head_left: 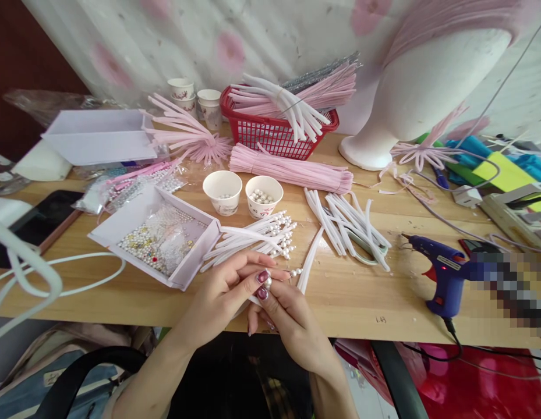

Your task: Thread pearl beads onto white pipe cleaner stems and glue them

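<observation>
My left hand [226, 291] and my right hand [290, 314] meet over the table's front edge, fingers closed together in a pinch. Between the fingertips sits a small white pearl [267, 283] on a white pipe cleaner [308, 262] that runs up and right from the hands. Just beyond lies a pile of pearl-tipped white stems [257, 235]. Two paper cups [222, 191] [264, 195] stand behind it, each with pearls inside. A shallow white box of beads [159, 240] lies to the left of my left hand.
A blue glue gun [442, 270] stands at the right. Loose white pipe cleaners [349, 224] and a pink bundle [292, 169] lie mid-table. A red basket [274, 131] of stems and a white mannequin head [418, 87] stand behind. A phone [38, 218] lies at the left.
</observation>
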Motion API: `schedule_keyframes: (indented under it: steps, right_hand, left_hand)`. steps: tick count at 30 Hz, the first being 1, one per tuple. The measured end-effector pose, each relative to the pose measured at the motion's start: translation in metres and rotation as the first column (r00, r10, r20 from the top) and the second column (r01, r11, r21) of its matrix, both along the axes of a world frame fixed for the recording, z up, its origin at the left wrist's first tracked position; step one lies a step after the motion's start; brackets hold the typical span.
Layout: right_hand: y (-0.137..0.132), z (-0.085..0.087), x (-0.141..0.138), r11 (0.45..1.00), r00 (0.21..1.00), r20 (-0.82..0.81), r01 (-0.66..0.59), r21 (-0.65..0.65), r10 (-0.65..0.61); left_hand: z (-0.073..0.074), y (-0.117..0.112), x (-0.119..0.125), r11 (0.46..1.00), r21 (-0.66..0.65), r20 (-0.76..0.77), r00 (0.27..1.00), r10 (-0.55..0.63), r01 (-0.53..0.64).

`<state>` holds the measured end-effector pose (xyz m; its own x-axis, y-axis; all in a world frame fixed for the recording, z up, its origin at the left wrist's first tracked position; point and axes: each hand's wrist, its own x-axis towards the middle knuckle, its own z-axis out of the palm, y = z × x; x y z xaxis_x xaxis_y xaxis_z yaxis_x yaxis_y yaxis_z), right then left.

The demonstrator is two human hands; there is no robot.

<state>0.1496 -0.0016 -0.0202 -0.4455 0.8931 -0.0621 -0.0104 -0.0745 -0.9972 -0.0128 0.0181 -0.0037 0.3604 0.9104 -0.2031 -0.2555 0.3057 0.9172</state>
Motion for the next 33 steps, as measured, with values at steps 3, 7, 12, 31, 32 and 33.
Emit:
schedule_keyframes:
  steps: [3,7,12,31,32,33]
  right_hand:
    - [0.001,0.004,0.0,0.999,1.0,0.028,0.001,0.044,-0.003]
    - [0.001,0.006,0.0,0.999,1.0,0.016,0.002,0.043,-0.003]
    - [-0.001,0.001,0.0,0.998,0.998,-0.03,0.058,-0.005,-0.058]
    - [-0.004,-0.009,-0.002,0.986,0.981,-0.109,0.159,-0.045,-0.163]
    - [-0.003,-0.009,-0.003,0.985,0.978,-0.122,0.164,-0.056,-0.17]
    - [-0.003,-0.009,-0.003,0.983,0.976,-0.128,0.17,-0.063,-0.177]
  left_hand:
    - [0.0,-0.001,0.003,0.998,-0.002,0.024,0.998,0.064,-0.063]
    - [0.002,0.0,0.002,0.997,-0.046,0.067,0.996,0.064,-0.061]
    - [0.0,-0.002,0.001,0.994,-0.063,0.193,0.977,0.095,-0.085]
    - [-0.008,-0.007,0.015,0.965,-0.225,0.243,0.952,0.188,-0.134]
    - [-0.007,-0.008,0.015,0.966,-0.219,0.196,0.964,0.179,-0.135]
    - [-0.006,-0.008,0.015,0.967,-0.212,0.149,0.974,0.172,-0.138]
